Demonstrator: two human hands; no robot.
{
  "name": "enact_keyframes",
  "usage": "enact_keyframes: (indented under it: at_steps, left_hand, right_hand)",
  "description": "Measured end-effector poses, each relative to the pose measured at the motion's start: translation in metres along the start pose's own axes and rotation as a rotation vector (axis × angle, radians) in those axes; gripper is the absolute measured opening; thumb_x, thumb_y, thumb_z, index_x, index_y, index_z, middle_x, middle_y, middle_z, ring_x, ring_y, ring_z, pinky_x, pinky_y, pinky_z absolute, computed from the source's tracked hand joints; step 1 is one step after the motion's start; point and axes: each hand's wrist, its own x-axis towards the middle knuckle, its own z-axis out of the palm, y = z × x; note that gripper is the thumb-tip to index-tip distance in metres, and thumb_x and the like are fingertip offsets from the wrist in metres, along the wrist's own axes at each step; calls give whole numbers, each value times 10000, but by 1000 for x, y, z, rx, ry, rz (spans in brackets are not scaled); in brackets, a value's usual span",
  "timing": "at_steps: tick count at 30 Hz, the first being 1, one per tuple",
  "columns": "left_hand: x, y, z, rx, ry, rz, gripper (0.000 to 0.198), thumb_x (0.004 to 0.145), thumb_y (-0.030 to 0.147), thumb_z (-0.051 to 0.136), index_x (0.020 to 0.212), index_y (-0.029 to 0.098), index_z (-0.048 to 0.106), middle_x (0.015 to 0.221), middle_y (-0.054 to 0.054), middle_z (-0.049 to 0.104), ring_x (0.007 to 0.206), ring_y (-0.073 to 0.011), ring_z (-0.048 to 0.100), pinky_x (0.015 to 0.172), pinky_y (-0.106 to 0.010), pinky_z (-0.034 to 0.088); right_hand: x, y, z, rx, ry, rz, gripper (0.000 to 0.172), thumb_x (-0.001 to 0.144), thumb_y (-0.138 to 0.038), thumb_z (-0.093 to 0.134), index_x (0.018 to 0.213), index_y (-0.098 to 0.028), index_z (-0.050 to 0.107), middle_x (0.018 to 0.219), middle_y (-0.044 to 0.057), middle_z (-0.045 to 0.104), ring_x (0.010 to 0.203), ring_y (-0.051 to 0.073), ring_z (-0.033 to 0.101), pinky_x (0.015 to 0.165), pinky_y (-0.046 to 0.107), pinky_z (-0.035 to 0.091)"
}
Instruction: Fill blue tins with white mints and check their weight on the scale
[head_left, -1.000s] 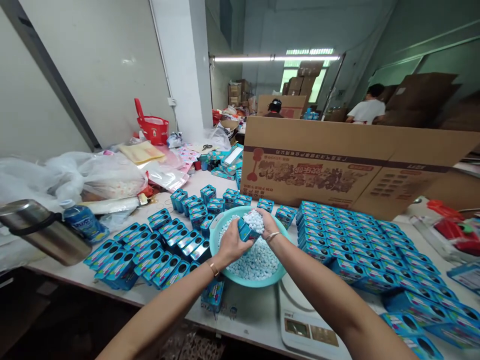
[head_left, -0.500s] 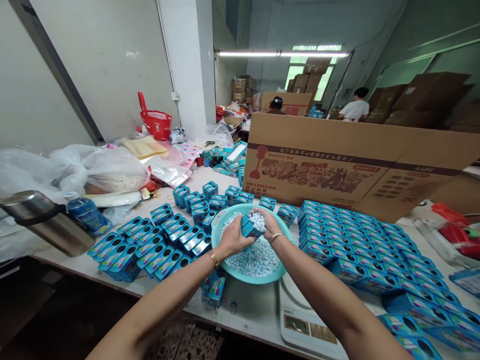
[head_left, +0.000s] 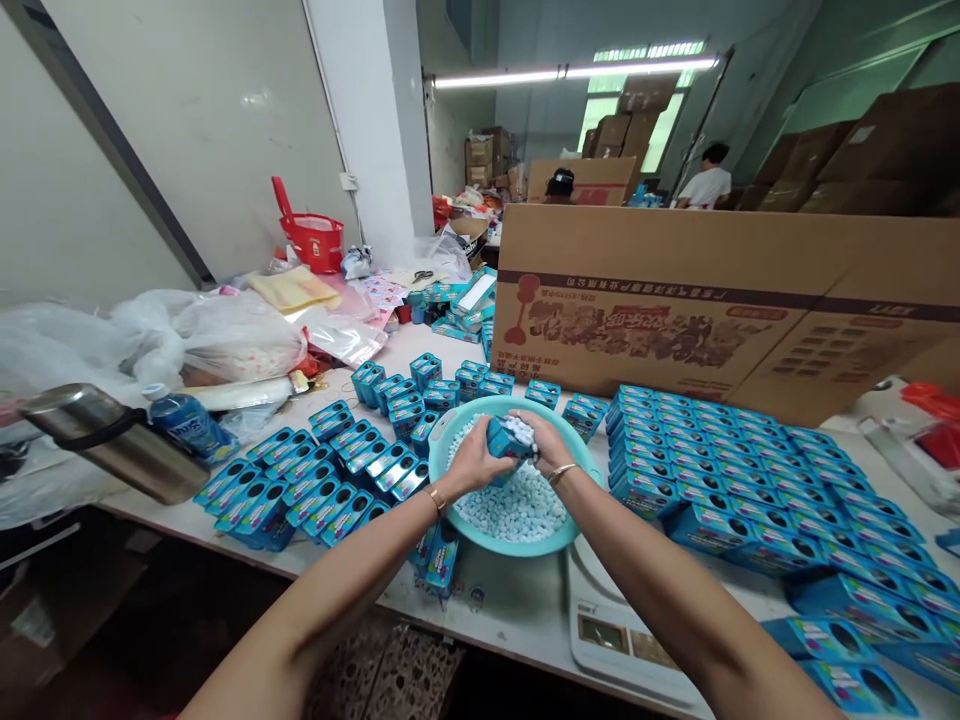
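The small box is glossy deep blue, tilted, with pale pellets at its mouth; it sits above the turquoise bowl near the front edge of the bench. The left hand is clamped around the box; the right hand cups white and light-blue pellets against its opening, fingers partly hidden.
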Motion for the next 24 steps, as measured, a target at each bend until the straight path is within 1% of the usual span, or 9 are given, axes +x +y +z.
enact_keyframes:
  at_steps: [3, 7, 10, 13, 15, 18, 19, 21, 24]
  left_hand:
    - [-1, 1, -2, -77, -23, 3, 723, 627, 288, 764, 1280, 195, 469, 1227, -67, 606, 1177, -286, 560, 1038, -405, 429]
    - [-3, -3, -10, -279, -40, -13, 832, 560, 255, 796, 1310, 151, 451, 1292, -105, 574, 1220, -301, 536, 1074, -408, 407]
    - [-9, -9, -17, -428, -102, -15, 876, 520, 239, 816, 1315, 158, 457, 1316, -107, 567, 1243, -305, 525, 1075, -399, 413]
    - [-16, -13, -20, -670, -180, -51, 915, 500, 233, 832, 1333, 187, 455, 1302, -94, 588, 1210, -300, 551, 1019, -398, 460]
    - [-18, -11, -18, -799, -193, -109, 946, 488, 222, 835, 1348, 212, 442, 1283, -85, 604, 1159, -289, 584, 953, -384, 496]
    - [-16, -5, -10, -933, -169, -185, 985, 445, 174, 828, 1343, 234, 427, 1237, -72, 625, 1090, -272, 612, 873, -347, 518]
    - [-14, -3, -7, -954, -167, -203, 980, 436, 160, 820, 1331, 234, 429, 1212, -68, 633, 1066, -267, 619, 849, -336, 520]
    - [-11, 0, -3, -963, -173, -224, 947, 434, 144, 800, 1305, 230, 440, 1168, -61, 642, 1031, -260, 625, 817, -321, 521]
    - [-8, 2, 0, -896, -171, -211, 891, 453, 126, 775, 1280, 218, 458, 1179, -54, 629, 1060, -255, 607, 851, -315, 513]
  right_hand:
    - [-1, -2, -2, 18, -1, 58, 30, 735, -216, 688, 749, -193, 701, 744, 25, 742, 757, 191, 697, 746, 289, 546]
    - [-4, -7, -13, 11, -7, 136, 105, 787, -287, 661, 781, -188, 695, 738, 56, 736, 725, 214, 703, 705, 335, 561]
    - [-10, -11, -27, -38, 16, 147, 135, 800, -301, 666, 826, -187, 731, 845, 76, 758, 862, 231, 706, 779, 353, 553]
    - [-19, -15, -35, -86, 49, 92, 115, 807, -302, 678, 821, -216, 753, 1038, 61, 759, 1101, 230, 646, 960, 354, 487]
    - [-27, -16, -32, -95, 77, -35, 194, 839, -396, 659, 882, -239, 763, 1147, 45, 736, 1194, 222, 599, 1059, 362, 416]
    - [-43, -14, -15, -80, 55, -248, 427, 853, -593, 590, 1064, -254, 742, 1235, 39, 702, 1241, 225, 572, 1115, 377, 363]
    - [-47, -12, -10, -69, 30, -264, 488, 849, -634, 572, 1109, -251, 727, 1236, 42, 701, 1240, 232, 573, 1111, 384, 370]
    - [-53, -9, -1, -30, 13, -217, 569, 852, -682, 521, 1158, -238, 702, 1190, 58, 718, 1212, 248, 593, 1085, 403, 400]
    - [-53, -4, 1, 44, 111, -189, 600, 878, -695, 437, 1173, -232, 679, 1150, 67, 729, 1189, 241, 607, 1061, 406, 420]
